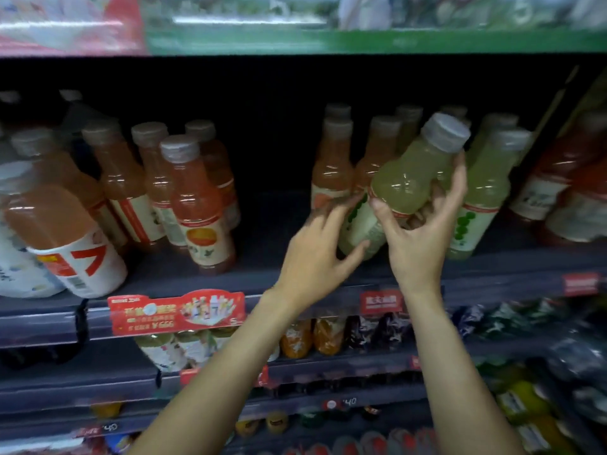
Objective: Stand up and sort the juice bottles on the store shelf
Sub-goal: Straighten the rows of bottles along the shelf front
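A pale green juice bottle (407, 178) with a grey cap tilts to the right above the dark shelf (262, 277). My right hand (423, 238) grips its middle, fingers wrapped round the back. My left hand (315, 254) has its fingers spread, and the fingertips touch the bottle's white label near the base. Behind it stand orange-pink juice bottles (331, 165), and to its right an upright green juice bottle (483, 198). Further left stands a group of orange-pink bottles (200, 205).
Large tilted bottles with white labels (65, 234) crowd the shelf's left end, and red juice bottles (565, 192) the right end. A gap lies in the shelf's middle. Red price tags (177, 311) hang on the shelf edge. Lower shelves hold more drinks (295, 338).
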`<state>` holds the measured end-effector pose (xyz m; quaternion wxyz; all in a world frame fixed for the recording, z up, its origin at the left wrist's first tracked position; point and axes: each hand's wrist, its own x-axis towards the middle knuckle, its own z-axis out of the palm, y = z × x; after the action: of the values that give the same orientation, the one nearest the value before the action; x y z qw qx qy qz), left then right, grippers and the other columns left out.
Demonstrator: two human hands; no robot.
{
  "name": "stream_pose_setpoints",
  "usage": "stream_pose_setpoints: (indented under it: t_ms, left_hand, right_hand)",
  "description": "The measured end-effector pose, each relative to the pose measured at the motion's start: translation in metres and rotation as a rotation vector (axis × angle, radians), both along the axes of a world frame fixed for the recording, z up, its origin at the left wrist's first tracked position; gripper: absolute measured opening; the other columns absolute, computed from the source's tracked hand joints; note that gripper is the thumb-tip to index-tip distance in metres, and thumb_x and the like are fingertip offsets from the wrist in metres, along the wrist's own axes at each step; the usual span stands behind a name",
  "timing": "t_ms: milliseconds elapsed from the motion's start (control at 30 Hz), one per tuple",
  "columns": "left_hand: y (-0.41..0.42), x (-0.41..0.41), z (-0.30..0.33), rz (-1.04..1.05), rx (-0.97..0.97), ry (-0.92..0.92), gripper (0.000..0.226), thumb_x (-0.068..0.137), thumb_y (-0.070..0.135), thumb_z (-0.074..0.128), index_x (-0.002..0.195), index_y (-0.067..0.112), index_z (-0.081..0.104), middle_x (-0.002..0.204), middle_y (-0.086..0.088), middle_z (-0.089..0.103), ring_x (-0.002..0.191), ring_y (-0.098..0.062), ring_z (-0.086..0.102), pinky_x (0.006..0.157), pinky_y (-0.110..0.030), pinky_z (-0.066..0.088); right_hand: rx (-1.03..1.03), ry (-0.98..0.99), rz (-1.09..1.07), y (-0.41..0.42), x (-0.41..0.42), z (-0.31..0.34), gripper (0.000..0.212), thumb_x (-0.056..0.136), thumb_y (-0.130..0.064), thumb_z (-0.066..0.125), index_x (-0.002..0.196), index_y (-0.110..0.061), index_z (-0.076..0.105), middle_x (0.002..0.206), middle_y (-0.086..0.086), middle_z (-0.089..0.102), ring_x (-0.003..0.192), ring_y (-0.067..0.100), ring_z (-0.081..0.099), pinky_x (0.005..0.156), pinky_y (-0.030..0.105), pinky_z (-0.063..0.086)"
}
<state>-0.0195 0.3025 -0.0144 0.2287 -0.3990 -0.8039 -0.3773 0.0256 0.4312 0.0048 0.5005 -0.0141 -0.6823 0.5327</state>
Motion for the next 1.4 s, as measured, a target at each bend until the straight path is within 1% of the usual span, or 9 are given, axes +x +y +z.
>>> stream_pose_setpoints:
  t_ms: [200,367,567,700,833,1033,1167,1267,1400]
  left_hand:
    - [0.081,0.003,-0.012,-0.124,0.041,-0.230,0.082,0.084,0.031,0.070,0.149,0.020,0.023,0.148,-0.002,0.041,0.130,-0.017,0.045,0.095,-0.034,0.048]
    - [0.111,0.000,-0.021,-0.165,0.143,-0.329,0.082,0.081,0.020,0.073,0.148,0.014,0.025,0.142,-0.004,0.048,0.128,-0.017,0.047,0.099,-0.030,0.046]
    - [0.120,0.007,-0.025,-0.118,0.235,-0.333,0.076,0.080,0.026,0.069,0.145,0.020,0.031,0.132,0.000,0.056,0.115,-0.013,0.057,0.089,-0.026,0.051]
    - [0.124,0.007,-0.025,-0.072,0.201,-0.338,0.082,0.079,0.034,0.075,0.146,0.020,0.030,0.136,0.001,0.054,0.119,-0.014,0.055,0.093,-0.026,0.049]
    - [0.137,0.003,-0.024,-0.072,0.198,-0.334,0.085,0.077,0.034,0.078,0.145,0.014,0.032,0.140,-0.002,0.049,0.127,-0.014,0.049,0.101,-0.025,0.044]
    - [0.155,0.001,-0.028,0.019,0.235,-0.279,0.084,0.076,0.040,0.077,0.144,0.011,0.036,0.140,-0.007,0.046,0.125,-0.016,0.047,0.095,-0.021,0.044]
    - [0.145,0.001,-0.024,0.010,0.185,-0.258,0.080,0.082,0.047,0.069,0.145,0.014,0.033,0.139,-0.007,0.048,0.121,-0.018,0.052,0.092,-0.030,0.051]
    - [0.109,0.007,-0.018,0.039,0.242,-0.133,0.050,0.090,0.038,0.060,0.133,0.014,0.049,0.124,-0.004,0.060,0.109,-0.012,0.059,0.087,-0.021,0.050]
    - [0.039,0.005,-0.012,0.149,0.310,0.373,0.024,0.089,0.006,0.057,0.112,0.009,0.061,0.107,-0.006,0.065,0.099,-0.017,0.058,0.090,-0.024,0.043]
  right_hand:
    - [0.107,-0.126,-0.131,0.062,0.013,-0.006,0.095,0.076,-0.021,0.078,0.146,-0.033,0.015,0.150,0.005,0.035,0.136,0.018,0.039,0.107,0.044,0.039]
    - [0.224,-0.263,-0.190,0.077,0.013,-0.008,0.093,0.074,-0.024,0.080,0.148,-0.022,0.023,0.140,-0.001,0.048,0.120,0.001,0.047,0.093,0.005,0.037]
    - [0.543,-0.284,-0.395,0.093,0.015,-0.018,0.082,0.080,-0.050,0.066,0.144,-0.013,0.030,0.131,0.012,0.047,0.119,0.022,0.047,0.089,0.029,0.045]
    - [0.582,-0.136,-0.652,0.111,0.021,-0.034,0.044,0.084,-0.045,0.066,0.112,-0.013,0.057,0.127,0.009,0.035,0.105,0.026,0.038,0.086,0.034,0.039]
    - [0.499,-0.222,-0.533,0.130,0.020,-0.042,0.051,0.085,-0.043,0.066,0.125,-0.017,0.050,0.147,0.016,0.022,0.134,0.032,0.024,0.110,0.042,0.029]
    - [0.435,-0.327,-0.332,0.142,0.025,-0.038,0.068,0.084,-0.027,0.071,0.140,-0.014,0.035,0.154,0.019,0.012,0.145,0.022,0.012,0.115,0.017,0.015]
    - [0.655,-0.337,-0.503,0.137,0.036,-0.033,0.053,0.087,-0.024,0.064,0.134,-0.013,0.043,0.150,0.023,0.015,0.140,0.038,0.016,0.117,0.043,0.018]
    - [0.698,-0.175,-0.480,0.116,0.037,-0.028,0.031,0.090,-0.016,0.057,0.120,-0.012,0.051,0.141,0.016,0.029,0.133,0.037,0.027,0.114,0.036,0.021]
    - [0.722,-0.113,-0.366,0.073,0.020,-0.022,0.019,0.089,-0.011,0.055,0.107,-0.011,0.062,0.115,0.018,0.050,0.111,0.034,0.041,0.097,0.039,0.037]
